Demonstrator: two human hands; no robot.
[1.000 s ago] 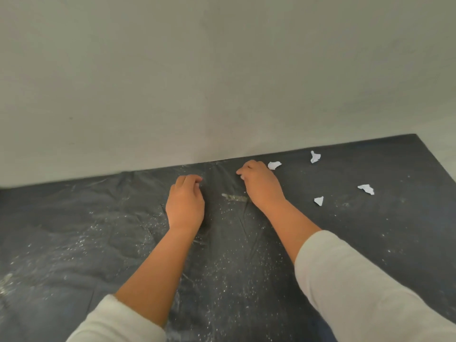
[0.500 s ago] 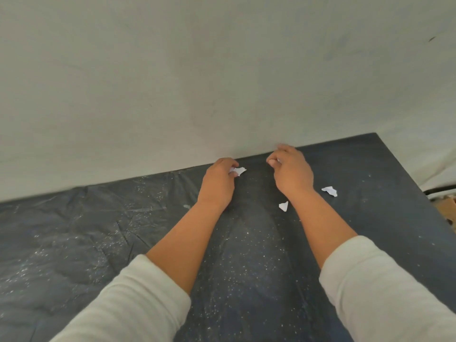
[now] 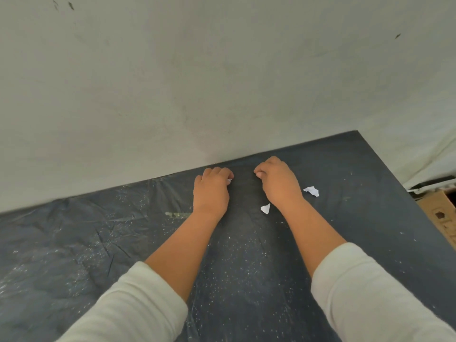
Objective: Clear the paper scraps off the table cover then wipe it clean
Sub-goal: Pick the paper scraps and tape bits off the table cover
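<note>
Cover: dark wrinkled table cover (image 3: pixel 98 255) spreads in front of you, dusted with fine white specks, its far edge meeting a pale wall (image 3: pixel 222 82).
Left hand: your left hand (image 3: pixel 211 191) sits knuckles-up near the far edge of the cover, fingers curled under; a sliver of a white paper scrap (image 3: pixel 229 180) peeks out at the fingertips, so it is pinching that piece.
Right hand: your right hand (image 3: pixel 278 183) lies just beside the left, a small gap of bare cover between them, fingers curled in with the thumb tucked against them; whether it holds a scrap you cannot tell, as nothing white shows in it.
Loose scraps: one small triangular scrap (image 3: pixel 265 208) lies on the cover just left of your right wrist, between your two forearms; a larger crumpled scrap (image 3: pixel 311 191) lies just right of the right hand, apart from it.
Smear: a pale yellowish streak (image 3: pixel 177 214) marks the cover left of your left wrist.
Sleeves: both forearms are bare up to white sleeves (image 3: pixel 365 292) pushed back toward the elbows.
Right edge: a cardboard box (image 3: pixel 441 218) stands beyond the right side of the table, only partly in view.
</note>
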